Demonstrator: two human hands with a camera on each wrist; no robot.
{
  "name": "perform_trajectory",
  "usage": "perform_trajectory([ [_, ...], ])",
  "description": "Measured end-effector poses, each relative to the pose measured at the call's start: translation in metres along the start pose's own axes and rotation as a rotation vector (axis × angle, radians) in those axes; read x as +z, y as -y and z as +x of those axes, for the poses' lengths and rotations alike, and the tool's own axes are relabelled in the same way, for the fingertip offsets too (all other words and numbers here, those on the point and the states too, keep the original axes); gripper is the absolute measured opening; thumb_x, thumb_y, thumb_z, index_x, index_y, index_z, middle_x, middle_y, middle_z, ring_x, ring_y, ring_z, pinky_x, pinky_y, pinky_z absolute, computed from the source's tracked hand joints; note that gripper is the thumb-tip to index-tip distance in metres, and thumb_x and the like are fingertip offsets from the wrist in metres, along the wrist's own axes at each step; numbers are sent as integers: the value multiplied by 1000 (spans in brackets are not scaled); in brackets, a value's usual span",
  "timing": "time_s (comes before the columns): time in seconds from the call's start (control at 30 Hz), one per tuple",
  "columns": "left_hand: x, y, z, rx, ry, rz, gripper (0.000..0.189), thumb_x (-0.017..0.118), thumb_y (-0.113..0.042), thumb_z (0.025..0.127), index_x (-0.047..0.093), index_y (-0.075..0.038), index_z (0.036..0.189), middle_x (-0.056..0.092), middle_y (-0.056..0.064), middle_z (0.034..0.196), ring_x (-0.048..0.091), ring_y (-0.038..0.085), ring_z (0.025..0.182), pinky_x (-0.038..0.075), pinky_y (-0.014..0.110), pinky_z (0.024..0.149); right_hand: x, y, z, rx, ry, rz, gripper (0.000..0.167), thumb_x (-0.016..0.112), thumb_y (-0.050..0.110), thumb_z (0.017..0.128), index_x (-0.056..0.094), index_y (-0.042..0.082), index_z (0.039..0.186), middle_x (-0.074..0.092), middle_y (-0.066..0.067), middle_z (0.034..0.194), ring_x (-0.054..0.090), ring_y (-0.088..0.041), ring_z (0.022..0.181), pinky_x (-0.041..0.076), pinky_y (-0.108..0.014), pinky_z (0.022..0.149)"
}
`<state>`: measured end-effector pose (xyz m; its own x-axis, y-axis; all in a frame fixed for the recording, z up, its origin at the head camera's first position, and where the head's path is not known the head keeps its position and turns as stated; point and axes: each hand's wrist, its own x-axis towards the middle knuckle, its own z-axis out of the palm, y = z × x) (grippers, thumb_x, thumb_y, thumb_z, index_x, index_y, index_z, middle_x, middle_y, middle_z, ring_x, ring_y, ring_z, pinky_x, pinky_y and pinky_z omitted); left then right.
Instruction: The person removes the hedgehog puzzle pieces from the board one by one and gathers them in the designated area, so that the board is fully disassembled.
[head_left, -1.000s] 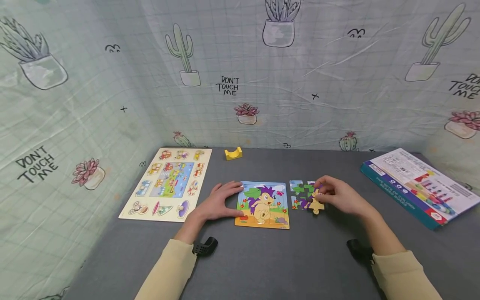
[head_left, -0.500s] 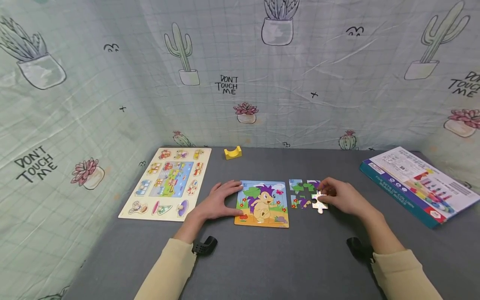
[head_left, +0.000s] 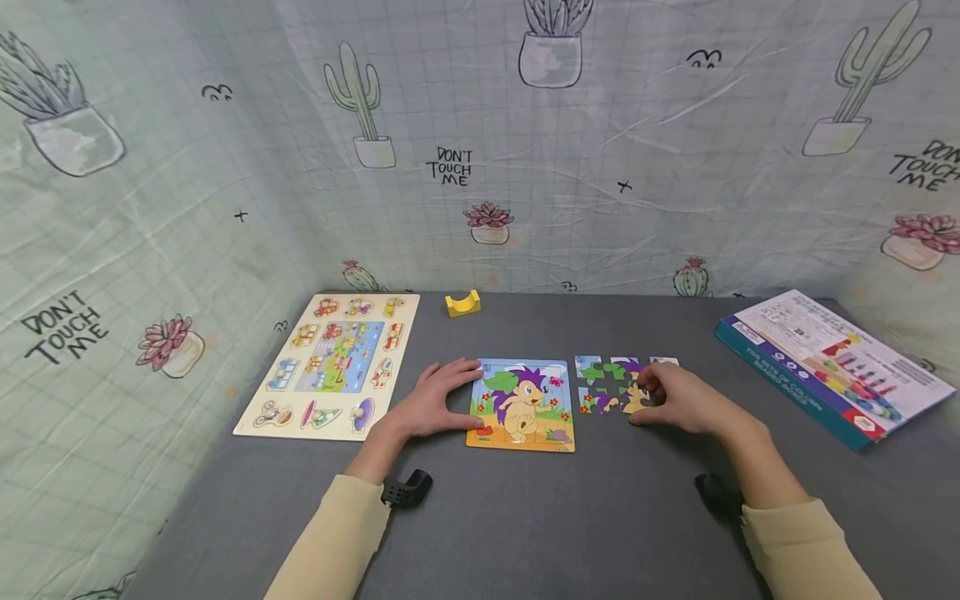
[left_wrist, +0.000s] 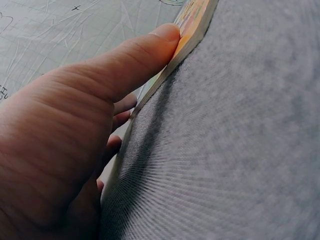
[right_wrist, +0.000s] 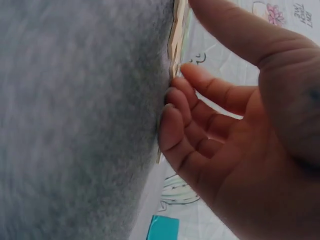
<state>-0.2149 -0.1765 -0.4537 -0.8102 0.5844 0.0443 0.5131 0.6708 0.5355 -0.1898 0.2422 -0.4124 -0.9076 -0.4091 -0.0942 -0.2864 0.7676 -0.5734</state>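
Note:
A square hedgehog puzzle board [head_left: 520, 407] lies flat in the middle of the grey table. My left hand [head_left: 431, 406] rests along its left side, fingers extended, and the thumb touches the board's near left corner, which the left wrist view shows close up. To the board's right, several jigsaw pieces [head_left: 598, 368] with green, purple and flower prints lie in a loose block. My right hand [head_left: 686, 400] pinches a tan-and-purple puzzle piece [head_left: 635, 399] between thumb and index finger, at the block's right side. The hand hides part of that piece.
A cream peg puzzle board [head_left: 401, 354] with vehicle and toy pictures lies to the left. Behind stands a small yellow arched block [head_left: 462, 304]. A teal and white box [head_left: 832, 367] lies at the right. A printed cloth [head_left: 600, 233] hangs behind the table.
The tan piece first shifts right and catches glare, then moves back left against the other pieces. My right thumb now sits at its near edge. The left hand stays put.

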Motion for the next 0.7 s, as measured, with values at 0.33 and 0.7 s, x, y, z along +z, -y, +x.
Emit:
perform_trajectory([
  [0.33,-2,0,-1,7,-4,4,84,79,-48,84,48,-11,152,38,6,159,24,26,150,4,55,119,4,1,3,-28,-8,-29,50,85,27,84,61,-6,112,57,-11,102,56,-26,92,50,-49,85],
  [0.7,-1,0,0,15,3,-6,84,78,-48,84,47,-10,152,37,6,160,24,27,150,4,56,119,6,0,1,-72,-2,-13,46,84,23,84,62,-5,113,60,-11,106,59,-28,97,50,-52,89],
])
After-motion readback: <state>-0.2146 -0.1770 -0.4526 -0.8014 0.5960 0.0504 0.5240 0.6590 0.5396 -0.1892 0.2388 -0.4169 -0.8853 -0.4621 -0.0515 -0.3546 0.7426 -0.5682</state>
